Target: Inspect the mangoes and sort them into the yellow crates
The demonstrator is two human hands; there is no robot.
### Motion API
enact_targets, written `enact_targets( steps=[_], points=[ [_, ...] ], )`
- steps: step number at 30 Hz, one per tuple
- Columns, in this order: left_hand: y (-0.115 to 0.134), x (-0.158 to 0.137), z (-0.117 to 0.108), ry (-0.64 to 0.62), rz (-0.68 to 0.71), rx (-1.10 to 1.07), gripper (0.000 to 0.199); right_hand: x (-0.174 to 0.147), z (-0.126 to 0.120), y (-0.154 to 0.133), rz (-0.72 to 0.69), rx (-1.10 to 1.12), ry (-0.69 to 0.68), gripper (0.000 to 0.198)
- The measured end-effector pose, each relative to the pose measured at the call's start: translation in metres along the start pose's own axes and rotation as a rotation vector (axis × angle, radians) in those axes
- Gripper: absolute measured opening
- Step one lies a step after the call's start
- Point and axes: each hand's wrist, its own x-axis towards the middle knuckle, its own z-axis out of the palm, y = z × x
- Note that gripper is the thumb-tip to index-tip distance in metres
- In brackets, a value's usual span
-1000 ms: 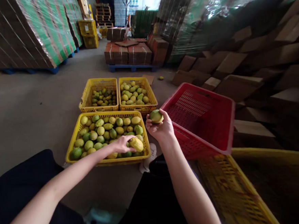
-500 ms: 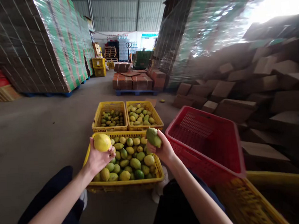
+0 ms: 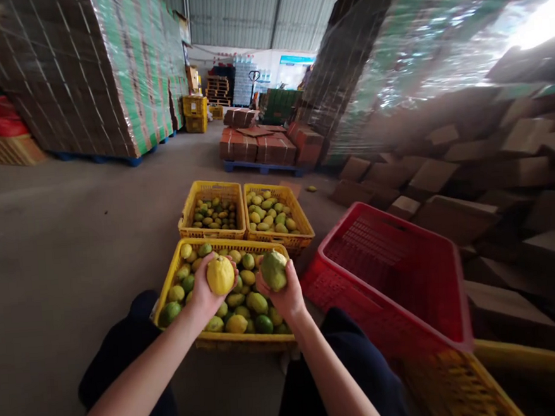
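My left hand (image 3: 206,294) is closed around a yellow lemon (image 3: 221,276), its skin turned up toward me. In my right hand (image 3: 287,293) is a green lemon (image 3: 273,270), with the fingers curled round its side and underneath. Both hands are raised side by side above a yellow crate (image 3: 176,260) filled with green and yellow lemons (image 3: 257,302). The hands hide part of the fruit in that crate.
Two more yellow crates (image 3: 209,185) of lemons stand behind the near one. On the right a red crate (image 3: 392,282) rests on a yellow crate (image 3: 441,380). Cardboard boxes (image 3: 453,214) lie heaped beyond it. Wrapped pallet stacks (image 3: 139,72) rise on both sides.
Both hands have come closer together over the crate, each still holding its lemon. The left lemon has turned to show its end, and the whole view has shifted slightly.
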Motion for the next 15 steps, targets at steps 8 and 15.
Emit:
enact_targets(
  steps=[8,15],
  points=[
    [-0.012,0.016,0.007,-0.051,0.249,0.142,0.024,0.009,0.014,0.011,0.092,0.184,0.107,0.031],
    [-0.015,0.021,0.002,-0.08,0.353,0.246,0.03,0.015,0.022,0.016,0.051,0.151,0.137,0.029]
  ],
)
